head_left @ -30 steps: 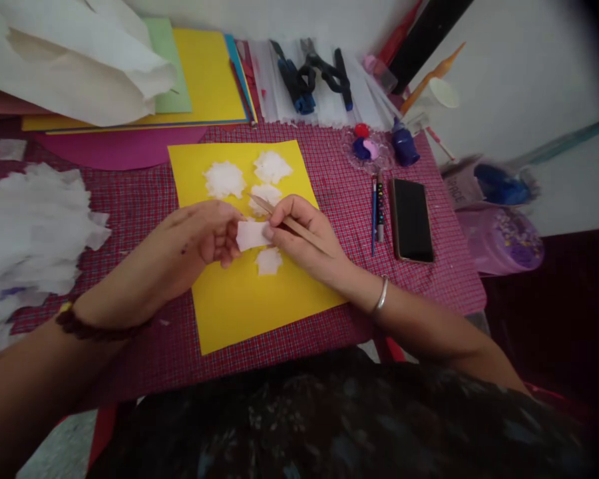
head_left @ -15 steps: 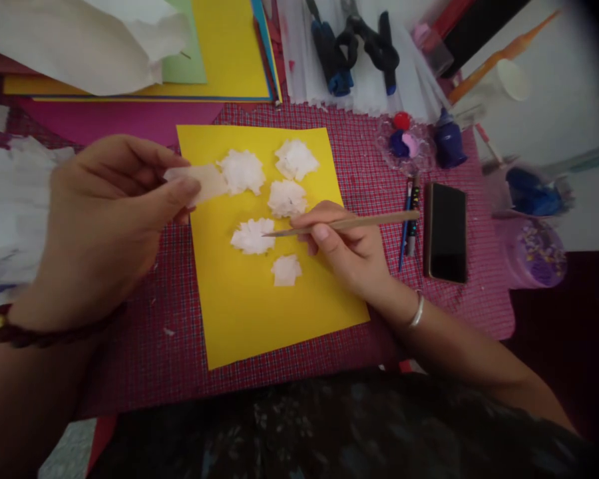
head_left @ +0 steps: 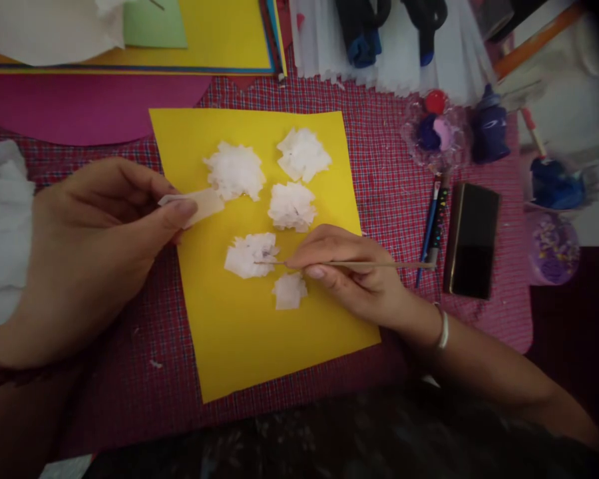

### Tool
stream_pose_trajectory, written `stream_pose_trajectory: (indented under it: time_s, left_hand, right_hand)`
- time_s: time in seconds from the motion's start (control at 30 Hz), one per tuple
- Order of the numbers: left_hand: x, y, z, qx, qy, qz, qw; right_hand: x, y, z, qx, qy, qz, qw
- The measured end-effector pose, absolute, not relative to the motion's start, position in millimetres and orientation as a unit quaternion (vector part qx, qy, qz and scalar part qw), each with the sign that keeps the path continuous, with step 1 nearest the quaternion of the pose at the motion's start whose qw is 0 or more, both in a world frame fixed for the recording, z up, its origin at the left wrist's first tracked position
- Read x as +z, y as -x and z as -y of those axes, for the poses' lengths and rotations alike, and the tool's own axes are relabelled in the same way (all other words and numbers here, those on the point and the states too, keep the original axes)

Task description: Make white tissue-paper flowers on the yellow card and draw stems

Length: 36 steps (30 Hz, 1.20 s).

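Observation:
My left hand [head_left: 104, 239] pinches a small strip of white tissue paper [head_left: 208, 205] between thumb and fingers, over the left edge of a yellow sheet [head_left: 259, 352]. My right hand [head_left: 349, 273] is closed round a thin wooden stick [head_left: 379, 265]. The stick's tip meets the middle-left white tissue-paper tuft [head_left: 247, 256]. Several such ruffled tufts sit on the sheet: a top-left tuft [head_left: 235, 169], a top-right tuft [head_left: 304, 154], a centre tuft [head_left: 292, 206] and a small lower tuft [head_left: 289, 291] just below the stick.
A smartphone [head_left: 474, 239] and slim brushes [head_left: 430, 229] lie at right. Behind them stand a clear paint dish [head_left: 436, 156] and a purple bottle [head_left: 490, 130]. Dark-handled scissors [head_left: 426, 26] rest on white strips at the back. White tissue [head_left: 4, 233] is piled at left.
The view has shifted closer. The stick has tilted flatter, and its tip now touches the middle-left tuft. My left hand still pinches the tissue strip.

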<state>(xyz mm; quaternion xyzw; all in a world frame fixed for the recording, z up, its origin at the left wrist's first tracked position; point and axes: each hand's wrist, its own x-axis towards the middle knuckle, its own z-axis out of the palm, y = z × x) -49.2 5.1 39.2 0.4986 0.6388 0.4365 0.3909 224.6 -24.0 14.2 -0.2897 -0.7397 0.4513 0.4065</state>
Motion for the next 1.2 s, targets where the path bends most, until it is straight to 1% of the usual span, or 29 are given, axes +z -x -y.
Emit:
stream_pose_trajectory:
  time_s: [0.07,0.13,0.3,0.37,0.47,0.6,0.73,0.9,1.03,1.2]
  left_hand:
    - [39,50,-4,0.435,-0.502,-0.637,0.391]
    - [38,51,-3,0.440,-0.508,-0.629,0.391]
    - [29,57,-4,0.452,-0.523,-0.614,0.382]
    - [23,60,-5,0.454,-0.530,-0.611,0.374]
    - [16,63,-7,0.459,-0.538,-0.609,0.359]
    - [15,62,-6,0.468,-0.537,-0.600,0.364]
    - [17,61,-5,0.467,-0.548,-0.593,0.361]
    - [13,63,-3,0.457,-0.559,-0.599,0.347]
    - [11,63,-2,0.450,-0.566,-0.601,0.340]
    - [11,64,-3,0.444,-0.565,-0.608,0.336]
  right_hand:
    - [16,-225,25,0.450,0.296,0.744,0.396]
    - [17,-224,25,0.446,0.292,0.744,0.402]
    - [23,-221,25,0.408,0.324,0.716,0.464]
    - [24,-220,25,0.388,0.351,0.710,0.471]
    - [22,-219,25,0.390,0.366,0.719,0.445]
    - [19,-218,26,0.419,0.327,0.737,0.417]
    - [21,-217,25,0.420,0.300,0.738,0.434]
    - [28,-216,27,0.389,0.326,0.720,0.474]
    - [29,-215,29,0.392,0.301,0.744,0.450]
    - [26,-214,29,0.385,0.336,0.732,0.452]
